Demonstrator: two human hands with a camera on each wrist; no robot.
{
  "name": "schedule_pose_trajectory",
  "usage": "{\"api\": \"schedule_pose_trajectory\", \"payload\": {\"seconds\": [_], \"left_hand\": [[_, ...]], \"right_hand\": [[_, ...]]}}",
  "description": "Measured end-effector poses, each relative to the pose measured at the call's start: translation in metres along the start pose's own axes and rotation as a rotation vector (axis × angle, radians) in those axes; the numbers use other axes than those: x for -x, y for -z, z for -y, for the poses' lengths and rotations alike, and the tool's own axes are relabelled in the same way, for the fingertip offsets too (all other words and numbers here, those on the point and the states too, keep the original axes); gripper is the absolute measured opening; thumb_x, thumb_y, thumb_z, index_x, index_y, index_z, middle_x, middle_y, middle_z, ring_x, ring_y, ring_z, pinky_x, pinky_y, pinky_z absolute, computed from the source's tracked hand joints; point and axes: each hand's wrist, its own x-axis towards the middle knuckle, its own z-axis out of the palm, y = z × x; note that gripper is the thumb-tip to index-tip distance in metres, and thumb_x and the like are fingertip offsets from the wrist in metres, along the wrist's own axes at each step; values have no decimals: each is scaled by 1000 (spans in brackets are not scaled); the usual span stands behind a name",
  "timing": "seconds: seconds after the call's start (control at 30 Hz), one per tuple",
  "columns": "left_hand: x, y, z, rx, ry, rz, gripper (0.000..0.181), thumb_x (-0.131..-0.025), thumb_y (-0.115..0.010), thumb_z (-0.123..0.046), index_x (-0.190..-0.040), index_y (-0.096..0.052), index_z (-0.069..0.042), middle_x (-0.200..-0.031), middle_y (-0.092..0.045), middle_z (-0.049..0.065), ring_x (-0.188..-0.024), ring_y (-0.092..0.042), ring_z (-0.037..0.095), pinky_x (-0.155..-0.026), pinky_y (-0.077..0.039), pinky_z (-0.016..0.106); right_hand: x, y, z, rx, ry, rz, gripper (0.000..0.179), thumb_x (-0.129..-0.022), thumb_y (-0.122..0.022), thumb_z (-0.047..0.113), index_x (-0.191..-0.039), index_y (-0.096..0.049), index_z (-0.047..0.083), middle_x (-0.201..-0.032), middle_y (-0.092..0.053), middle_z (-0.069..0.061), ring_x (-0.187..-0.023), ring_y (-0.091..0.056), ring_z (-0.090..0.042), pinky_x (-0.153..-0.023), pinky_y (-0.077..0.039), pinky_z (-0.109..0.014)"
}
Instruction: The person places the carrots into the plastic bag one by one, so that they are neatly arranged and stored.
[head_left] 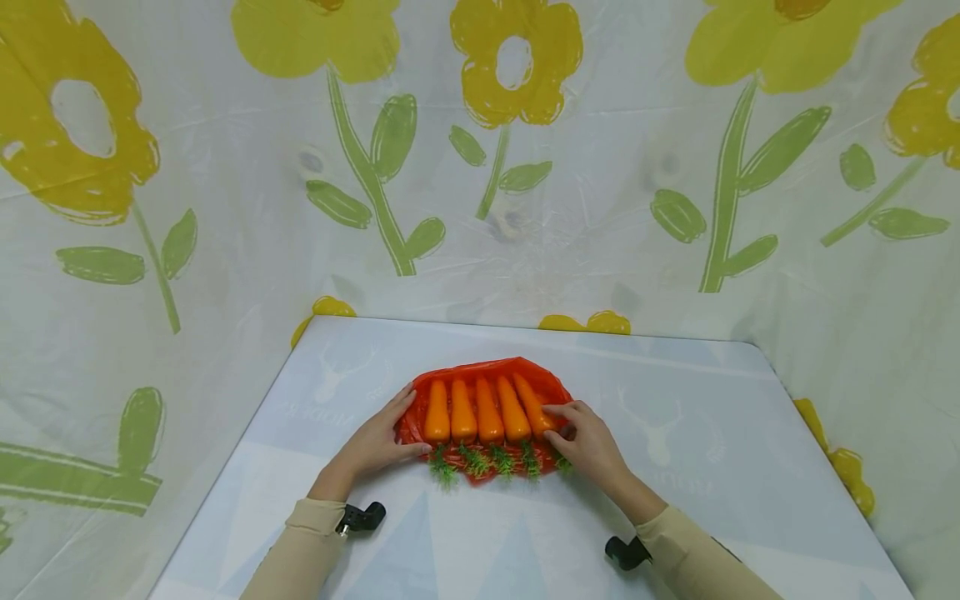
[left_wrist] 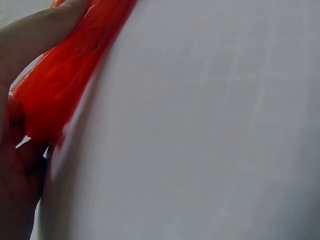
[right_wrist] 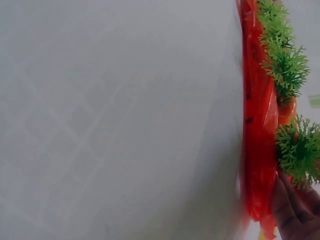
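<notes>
Several orange toy carrots point(head_left: 487, 412) lie side by side on a red plastic bag point(head_left: 491, 367), their green leafy tops point(head_left: 501, 460) toward me. My left hand point(head_left: 375, 437) holds the bag's left edge, thumb near the front and fingers along the side. In the left wrist view, crumpled red plastic point(left_wrist: 65, 80) sits between thumb and fingers. At the other end, my right hand point(head_left: 588, 442) pinches the rightmost carrot point(head_left: 532, 406) near its thick end. In the right wrist view, my fingertips are beside a leafy top point(right_wrist: 300, 150) and the bag's red edge point(right_wrist: 260, 140).
The bag rests on a pale table point(head_left: 675, 517) printed with deer heads and triangles. A flower-patterned curtain point(head_left: 600, 208) surrounds its back and sides. Black wrist cameras are worn at the left cuff point(head_left: 363, 517) and right cuff point(head_left: 627, 552).
</notes>
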Motion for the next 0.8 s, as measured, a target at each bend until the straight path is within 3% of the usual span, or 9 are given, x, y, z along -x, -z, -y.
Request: {"api": "schedule_pose_trajectory", "payload": {"seconds": [0.53,0.8], "left_hand": [[0,0,-2,20,8,10,108,-81,-79,-60,-160,-30,-6,-170,-19,2,-152,-27,32,-118,-31,54],[0,2,-1,1,13,18,108,-81,-77,-64,-160,-31,-7,-170,-19,2,-150,-30,34,-117,-33,56]], "right_hand": [[5,12,-3,-87,12,-97,34,-89,-79,12,-122,-73,9,-97,-62,-2,-70,-55,-11,-61,-53,-24],[6,23,-12,-114,-12,-141,29,-93,-76,13,-122,-73,10,-97,-65,1,-76,-61,-12,-70,-57,-24]]}}
